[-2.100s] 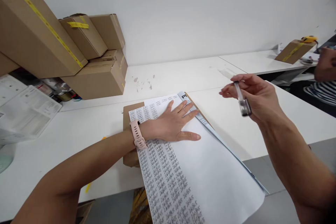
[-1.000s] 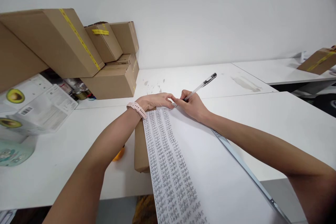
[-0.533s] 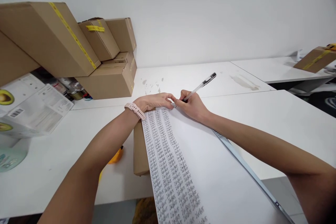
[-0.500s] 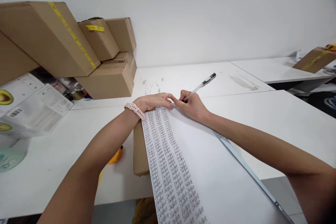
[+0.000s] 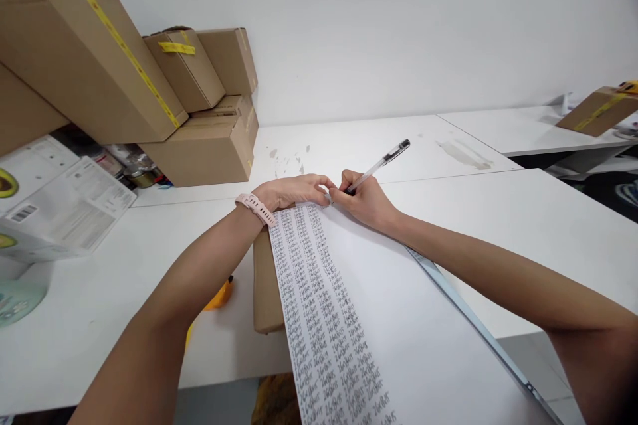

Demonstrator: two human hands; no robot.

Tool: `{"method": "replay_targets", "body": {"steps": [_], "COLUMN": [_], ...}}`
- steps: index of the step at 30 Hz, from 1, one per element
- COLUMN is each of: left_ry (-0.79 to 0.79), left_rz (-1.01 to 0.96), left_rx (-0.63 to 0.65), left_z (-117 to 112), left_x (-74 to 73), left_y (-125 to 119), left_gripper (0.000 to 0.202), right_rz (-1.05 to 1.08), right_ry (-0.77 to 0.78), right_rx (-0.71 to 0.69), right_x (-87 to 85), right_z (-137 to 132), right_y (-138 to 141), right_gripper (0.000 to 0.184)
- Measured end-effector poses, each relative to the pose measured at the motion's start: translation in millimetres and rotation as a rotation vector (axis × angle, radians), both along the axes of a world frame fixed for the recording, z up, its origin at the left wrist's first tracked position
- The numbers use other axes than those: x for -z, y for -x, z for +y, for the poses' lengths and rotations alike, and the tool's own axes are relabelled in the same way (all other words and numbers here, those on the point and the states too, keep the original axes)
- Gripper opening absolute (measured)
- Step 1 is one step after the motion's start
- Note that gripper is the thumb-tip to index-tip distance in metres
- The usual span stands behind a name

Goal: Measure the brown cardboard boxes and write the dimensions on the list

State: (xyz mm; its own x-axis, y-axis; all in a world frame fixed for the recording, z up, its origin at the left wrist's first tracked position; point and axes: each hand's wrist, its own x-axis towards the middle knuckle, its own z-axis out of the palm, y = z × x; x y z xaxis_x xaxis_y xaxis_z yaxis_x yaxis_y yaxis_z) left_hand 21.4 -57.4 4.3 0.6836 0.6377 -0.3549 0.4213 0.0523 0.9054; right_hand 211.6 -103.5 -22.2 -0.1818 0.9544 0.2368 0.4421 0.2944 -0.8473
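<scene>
A long white sheet (image 5: 399, 319) with columns of handwritten numbers down its left part lies over a brown cardboard box (image 5: 264, 292) on the white table (image 5: 523, 226). My left hand (image 5: 292, 190), with a pink watch at the wrist, lies on the sheet's far end with its fingers curled down on the paper. My right hand (image 5: 363, 200) is closed on a clear pen (image 5: 381, 163) in a writing grip; the tip touches the paper just right of my left fingertips.
Several brown cardboard boxes (image 5: 164, 99) with yellow tape are stacked at the back left. White printed cartons (image 5: 50, 202) lie at the left. A yellow object (image 5: 219, 295) peeks out beside my left forearm. Another taped box (image 5: 595, 109) sits on the far right table.
Two seconds ago my right hand held the pen in the air and my left palm lay flat mid-sheet. Both hands have moved to the sheet's far end; in the last second they have barely shifted.
</scene>
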Motion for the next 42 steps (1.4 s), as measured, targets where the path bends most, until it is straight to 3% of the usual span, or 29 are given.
{"method": "replay_targets", "body": {"steps": [42], "left_ry": [0.008], "left_rz": [0.023], "left_rx": [-0.022], "left_z": [-1.5], "left_x": [-0.8], "left_y": [-1.6], "left_gripper": [0.041], "right_rz": [-0.021], "right_ry": [-0.019], "right_rx": [0.024], "right_x": [2.5], "right_z": [3.1], "right_y": [-3.1], "right_gripper": [0.026]}}
